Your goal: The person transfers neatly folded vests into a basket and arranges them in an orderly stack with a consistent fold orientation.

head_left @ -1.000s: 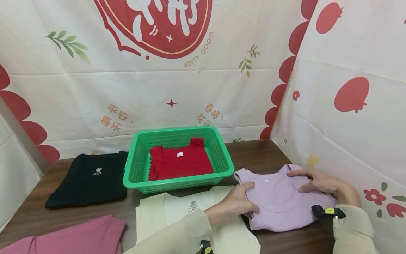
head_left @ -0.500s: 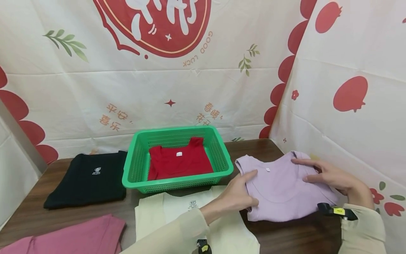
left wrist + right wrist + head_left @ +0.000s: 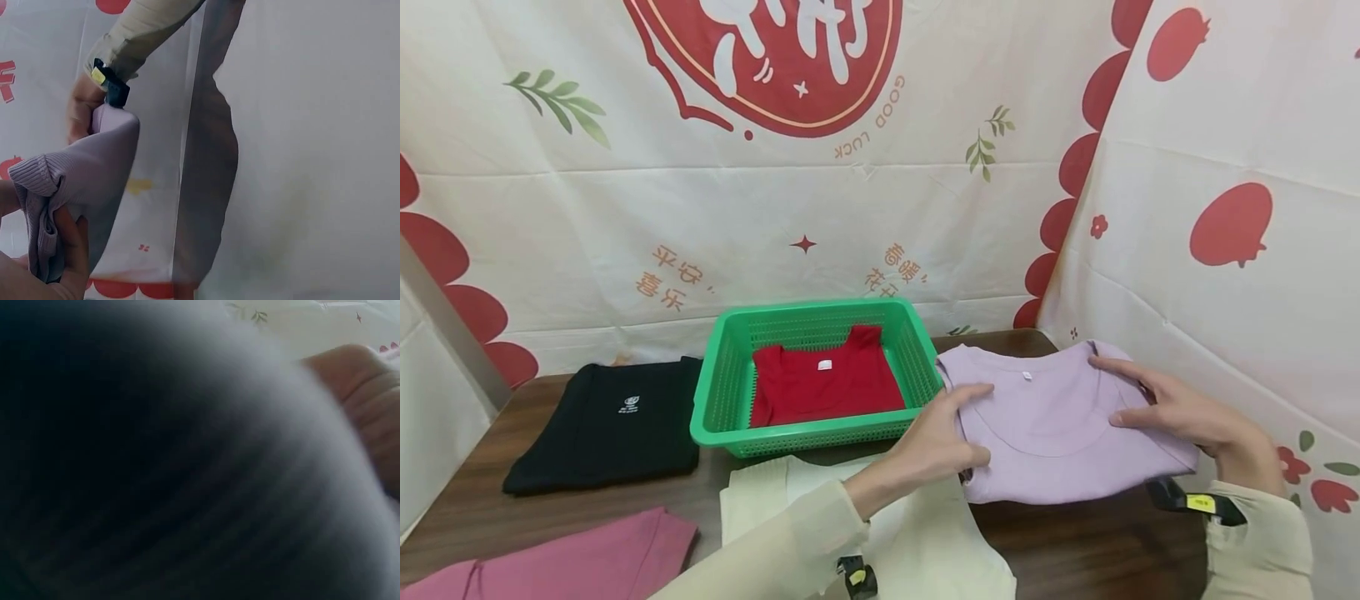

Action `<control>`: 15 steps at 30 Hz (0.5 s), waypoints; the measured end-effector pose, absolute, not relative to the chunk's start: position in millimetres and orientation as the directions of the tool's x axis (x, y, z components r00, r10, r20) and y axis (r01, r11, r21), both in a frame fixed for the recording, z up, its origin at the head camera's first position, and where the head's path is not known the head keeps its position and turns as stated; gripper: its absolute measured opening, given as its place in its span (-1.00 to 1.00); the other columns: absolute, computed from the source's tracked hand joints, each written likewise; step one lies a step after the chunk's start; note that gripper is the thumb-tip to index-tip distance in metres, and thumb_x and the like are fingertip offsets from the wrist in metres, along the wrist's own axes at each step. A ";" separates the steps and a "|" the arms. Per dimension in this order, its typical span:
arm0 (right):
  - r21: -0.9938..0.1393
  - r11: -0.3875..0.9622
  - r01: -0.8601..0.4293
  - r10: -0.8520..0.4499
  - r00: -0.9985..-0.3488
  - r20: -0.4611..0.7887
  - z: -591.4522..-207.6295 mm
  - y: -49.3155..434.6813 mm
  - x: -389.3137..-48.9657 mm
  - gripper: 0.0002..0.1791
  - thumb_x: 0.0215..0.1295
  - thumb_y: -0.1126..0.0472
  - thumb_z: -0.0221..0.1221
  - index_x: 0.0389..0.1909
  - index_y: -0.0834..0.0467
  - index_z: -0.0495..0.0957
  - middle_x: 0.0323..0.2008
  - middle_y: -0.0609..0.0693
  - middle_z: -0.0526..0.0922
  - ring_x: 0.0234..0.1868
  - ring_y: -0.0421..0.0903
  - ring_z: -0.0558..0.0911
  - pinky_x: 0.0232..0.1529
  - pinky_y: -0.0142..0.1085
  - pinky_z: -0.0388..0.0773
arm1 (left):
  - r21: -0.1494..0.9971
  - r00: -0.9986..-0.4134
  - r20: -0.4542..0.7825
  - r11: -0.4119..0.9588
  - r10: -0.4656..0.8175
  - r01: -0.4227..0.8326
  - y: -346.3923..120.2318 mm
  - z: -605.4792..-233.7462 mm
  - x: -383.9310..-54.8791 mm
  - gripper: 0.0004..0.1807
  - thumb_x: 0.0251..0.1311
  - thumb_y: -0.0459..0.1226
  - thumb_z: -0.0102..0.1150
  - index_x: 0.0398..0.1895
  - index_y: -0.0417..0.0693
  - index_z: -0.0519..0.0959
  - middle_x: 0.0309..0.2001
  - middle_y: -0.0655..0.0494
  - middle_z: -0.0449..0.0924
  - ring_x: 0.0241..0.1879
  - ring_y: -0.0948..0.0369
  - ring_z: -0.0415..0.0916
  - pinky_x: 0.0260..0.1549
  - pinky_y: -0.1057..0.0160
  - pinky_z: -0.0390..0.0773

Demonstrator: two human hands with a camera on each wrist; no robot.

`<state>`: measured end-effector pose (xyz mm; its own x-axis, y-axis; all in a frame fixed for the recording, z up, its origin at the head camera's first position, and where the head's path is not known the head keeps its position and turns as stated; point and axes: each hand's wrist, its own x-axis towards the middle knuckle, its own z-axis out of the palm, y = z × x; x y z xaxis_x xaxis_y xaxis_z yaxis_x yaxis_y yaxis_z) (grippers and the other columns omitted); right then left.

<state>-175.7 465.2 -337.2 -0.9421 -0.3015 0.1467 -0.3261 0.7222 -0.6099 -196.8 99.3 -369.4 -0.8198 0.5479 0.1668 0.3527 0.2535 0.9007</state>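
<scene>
A folded lilac tank top is held up between both hands over the right side of the table. My left hand grips its left edge; in the left wrist view, the fingers curl round the folded layers of the lilac top. On the opposite edge, my right hand pinches the cloth with thumb and fingers. Just left of the lilac top stands a green basket, in which a red tank top lies folded. Blurred cloth close to the lens fills most of the right wrist view.
Folded cream cloth lies in front of the basket, partly under my left forearm. A folded black garment is left of the basket, and a pink one sits at the front left. Printed fabric walls enclose the wooden table.
Both hands have raised the lilac top from the table. During the last half second it has shifted left and a little farther back, toward the basket.
</scene>
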 end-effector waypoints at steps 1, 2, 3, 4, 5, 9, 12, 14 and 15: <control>-0.612 0.716 -0.336 -0.306 -0.939 0.158 -336.5 463.1 -175.9 -0.17 0.23 0.29 0.37 0.53 0.11 0.31 0.38 -0.54 0.22 0.27 -0.66 0.16 0.07 -0.76 0.11 | 0.905 -0.820 0.168 0.245 0.547 0.349 96.9 -369.5 -198.0 -0.14 -0.07 -0.33 0.37 0.44 0.28 0.48 0.33 0.21 0.45 0.24 0.26 0.38 0.07 0.29 0.54; -0.612 0.709 -0.349 -0.314 -0.934 0.168 -336.0 461.0 -176.2 -0.19 0.24 0.30 0.36 0.53 0.12 0.32 0.38 -0.54 0.23 0.27 -0.65 0.17 0.08 -0.76 0.12 | 0.908 -0.821 0.170 0.237 0.545 0.346 94.6 -369.6 -199.0 -0.15 -0.07 -0.33 0.37 0.43 0.27 0.48 0.33 0.20 0.45 0.25 0.25 0.38 0.07 0.28 0.55; -0.619 0.698 -0.360 -0.323 -0.930 0.177 -335.1 458.7 -176.5 -0.20 0.25 0.31 0.35 0.52 0.12 0.33 0.39 -0.50 0.25 0.30 -0.62 0.18 0.10 -0.75 0.12 | 0.911 -0.822 0.173 0.228 0.543 0.343 92.2 -369.9 -200.0 -0.15 -0.07 -0.33 0.37 0.43 0.26 0.48 0.34 0.20 0.44 0.26 0.23 0.37 0.07 0.28 0.56; -0.627 0.682 -0.377 -0.339 -0.922 0.186 -334.1 456.1 -176.9 -0.22 0.25 0.34 0.34 0.51 0.15 0.34 0.41 -0.45 0.27 0.33 -0.59 0.18 0.13 -0.74 0.12 | 0.916 -0.823 0.175 0.218 0.541 0.338 89.9 -370.3 -200.7 -0.15 -0.08 -0.33 0.39 0.42 0.25 0.48 0.34 0.20 0.43 0.28 0.22 0.36 0.06 0.28 0.58; -0.639 0.668 -0.381 -0.343 -0.920 0.189 -332.9 453.5 -176.9 -0.24 0.26 0.35 0.32 0.51 0.15 0.35 0.42 -0.41 0.28 0.35 -0.56 0.18 0.14 -0.73 0.13 | 0.921 -0.823 0.177 0.205 0.539 0.332 87.4 -370.5 -201.2 -0.16 -0.09 -0.34 0.39 0.41 0.24 0.49 0.34 0.18 0.42 0.28 0.20 0.35 0.03 0.28 0.60; -0.665 0.662 -0.347 -0.294 -0.936 0.196 -326.6 443.3 -175.1 -0.36 0.32 0.33 0.29 0.43 0.11 0.44 0.37 -0.32 0.33 0.31 -0.44 0.23 0.11 -0.61 0.22 | 0.933 -0.827 0.192 0.163 0.529 0.321 76.7 -371.6 -202.1 -0.16 -0.11 -0.34 0.42 0.39 0.24 0.50 0.32 0.15 0.40 0.26 0.17 0.35 -0.07 0.29 0.66; -0.673 0.674 -0.305 -0.237 -0.952 0.194 -321.6 435.9 -174.4 -0.44 0.36 0.28 0.28 0.39 0.08 0.50 0.34 -0.29 0.34 0.25 -0.41 0.25 0.04 -0.57 0.27 | 0.932 -0.830 0.218 0.143 0.513 0.334 67.8 -371.7 -203.9 -0.15 -0.11 -0.33 0.41 0.40 0.23 0.48 0.32 0.12 0.40 0.26 0.15 0.34 -0.07 0.29 0.66; -0.682 0.672 -0.289 -0.212 -0.957 0.197 -319.1 430.6 -175.6 -0.44 0.38 0.25 0.28 0.40 0.07 0.50 0.35 -0.29 0.33 0.26 -0.41 0.24 0.05 -0.59 0.26 | 0.927 -0.833 0.240 0.138 0.499 0.349 61.7 -371.2 -206.1 -0.16 -0.09 -0.33 0.39 0.41 0.21 0.48 0.31 0.12 0.41 0.26 0.14 0.35 -0.05 0.27 0.65; -0.683 0.671 -0.290 -0.206 -0.957 0.204 -318.1 427.4 -176.6 -0.42 0.38 0.24 0.28 0.42 0.08 0.48 0.37 -0.30 0.33 0.28 -0.42 0.23 0.06 -0.62 0.25 | 0.925 -0.834 0.248 0.135 0.492 0.355 58.6 -370.6 -207.4 -0.16 -0.08 -0.33 0.38 0.42 0.20 0.47 0.32 0.13 0.40 0.26 0.14 0.35 -0.03 0.26 0.65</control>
